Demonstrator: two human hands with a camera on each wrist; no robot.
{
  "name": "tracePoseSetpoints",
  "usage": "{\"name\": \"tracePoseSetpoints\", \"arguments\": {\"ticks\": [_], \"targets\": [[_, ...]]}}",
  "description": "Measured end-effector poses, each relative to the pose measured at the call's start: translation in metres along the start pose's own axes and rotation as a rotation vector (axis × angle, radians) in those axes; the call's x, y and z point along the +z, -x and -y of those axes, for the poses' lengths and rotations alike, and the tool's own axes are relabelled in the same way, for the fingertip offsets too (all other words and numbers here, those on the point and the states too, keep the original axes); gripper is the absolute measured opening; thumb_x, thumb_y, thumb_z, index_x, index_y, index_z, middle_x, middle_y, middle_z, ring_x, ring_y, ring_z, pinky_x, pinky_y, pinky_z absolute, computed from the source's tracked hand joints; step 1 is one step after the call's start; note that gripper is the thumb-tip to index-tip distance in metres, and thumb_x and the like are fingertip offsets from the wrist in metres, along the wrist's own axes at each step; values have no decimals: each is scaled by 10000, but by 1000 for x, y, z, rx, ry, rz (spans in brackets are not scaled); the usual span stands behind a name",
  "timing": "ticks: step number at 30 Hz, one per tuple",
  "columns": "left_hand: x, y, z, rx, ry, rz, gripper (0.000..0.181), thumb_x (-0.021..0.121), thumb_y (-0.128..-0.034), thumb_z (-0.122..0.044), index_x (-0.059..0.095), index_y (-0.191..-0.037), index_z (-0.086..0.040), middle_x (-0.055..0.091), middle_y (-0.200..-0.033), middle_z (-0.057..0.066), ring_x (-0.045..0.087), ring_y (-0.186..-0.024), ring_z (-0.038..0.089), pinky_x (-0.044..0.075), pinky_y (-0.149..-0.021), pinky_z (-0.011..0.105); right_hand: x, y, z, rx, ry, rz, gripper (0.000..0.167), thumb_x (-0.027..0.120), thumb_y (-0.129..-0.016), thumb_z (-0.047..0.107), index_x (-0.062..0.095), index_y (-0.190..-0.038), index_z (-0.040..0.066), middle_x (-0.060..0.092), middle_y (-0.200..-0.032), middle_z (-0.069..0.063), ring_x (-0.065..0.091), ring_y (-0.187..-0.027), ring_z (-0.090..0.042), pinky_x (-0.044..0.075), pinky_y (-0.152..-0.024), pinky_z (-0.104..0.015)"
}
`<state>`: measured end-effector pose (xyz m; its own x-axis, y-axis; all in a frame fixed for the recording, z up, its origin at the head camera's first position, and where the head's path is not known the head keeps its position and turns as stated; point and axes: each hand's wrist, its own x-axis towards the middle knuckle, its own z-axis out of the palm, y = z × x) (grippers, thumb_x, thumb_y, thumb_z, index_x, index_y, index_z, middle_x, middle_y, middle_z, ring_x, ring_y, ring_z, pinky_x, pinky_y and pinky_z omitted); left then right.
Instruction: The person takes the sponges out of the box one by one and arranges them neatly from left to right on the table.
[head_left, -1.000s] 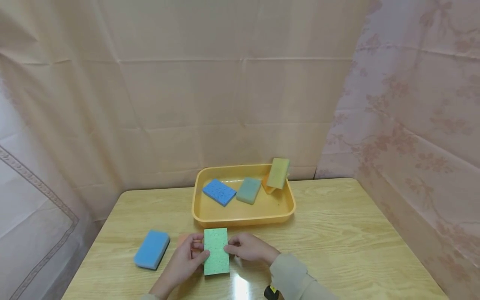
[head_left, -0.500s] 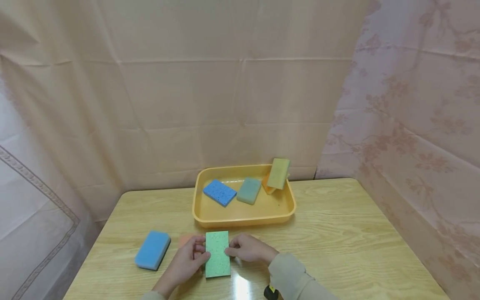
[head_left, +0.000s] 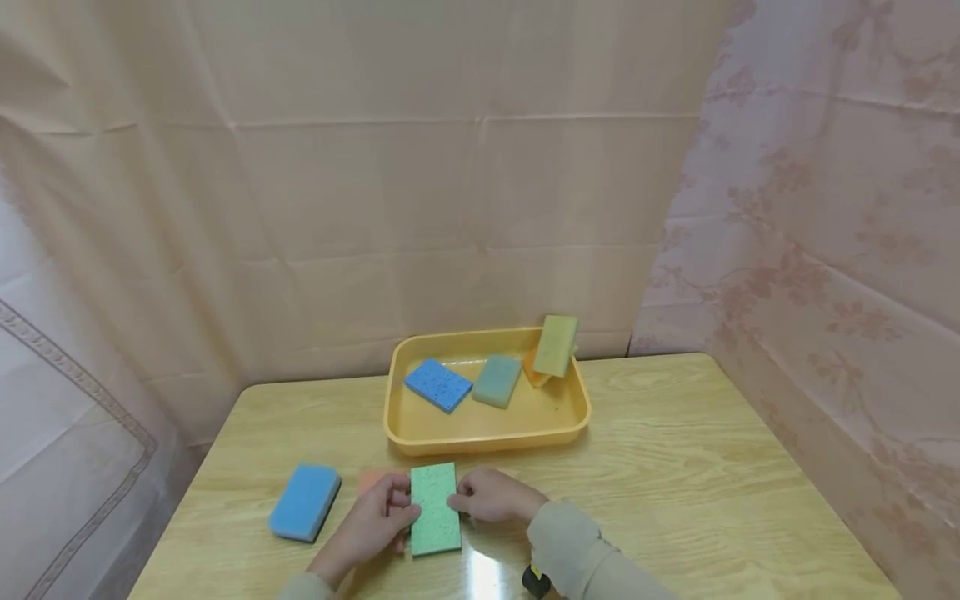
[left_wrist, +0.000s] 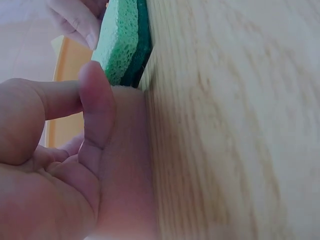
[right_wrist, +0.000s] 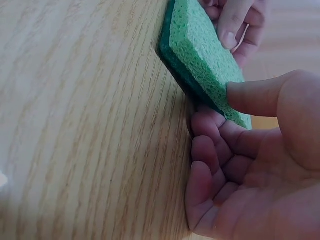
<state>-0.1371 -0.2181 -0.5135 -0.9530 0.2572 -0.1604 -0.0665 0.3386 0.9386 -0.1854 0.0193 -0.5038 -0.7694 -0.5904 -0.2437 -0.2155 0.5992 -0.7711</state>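
Note:
A light green sponge (head_left: 435, 510) with a dark green scouring layer (right_wrist: 182, 75) underneath is held between both hands at the front of the table. My left hand (head_left: 375, 518) grips its left edge, thumb on top. On its right edge, my right hand (head_left: 498, 496) pinches it between thumb and curled fingers. In the right wrist view, the sponge tilts slightly, its near underside just over the wood. A peach-orange sponge (head_left: 370, 479) lies beneath my left hand, mostly hidden in the head view; its side (left_wrist: 127, 165) shows in the left wrist view.
Behind the hands stands a yellow tray (head_left: 487, 442). Inside lie a dark blue sponge (head_left: 438, 385) and a grey-green sponge (head_left: 497, 381); a yellow sponge (head_left: 556, 346) leans over an orange piece (head_left: 534, 371) at its right end. A light blue sponge (head_left: 303, 502) lies left on the table (head_left: 675, 467).
The green sponge has shifted slightly toward me, held by both hands throughout. The right sleeve has moved a little left. The other sponges stay where they were.

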Motion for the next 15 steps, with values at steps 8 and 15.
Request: {"name": "tracePoseSetpoints", "arguments": {"ticks": [8,15], "targets": [[-1,-3,2,-40,16,16,440,679,-983,-122,464,-1309,81,628,-989,113,594,-623,188,556,-546,320,0,-2,-2,16,35,17,382,620,-1016,344,533,-688,169,445,-597,64,404,-542,-91,345,-511,-254],[3,-4,-3,-69,-13,-9,366,634,-1004,-93,464,-1290,60,605,-1002,123,597,-689,199,568,-564,341,-1,-2,4,37,58,9,363,625,-1011,331,513,-712,156,450,-628,46,409,-565,-104,337,-524,-264]]}}
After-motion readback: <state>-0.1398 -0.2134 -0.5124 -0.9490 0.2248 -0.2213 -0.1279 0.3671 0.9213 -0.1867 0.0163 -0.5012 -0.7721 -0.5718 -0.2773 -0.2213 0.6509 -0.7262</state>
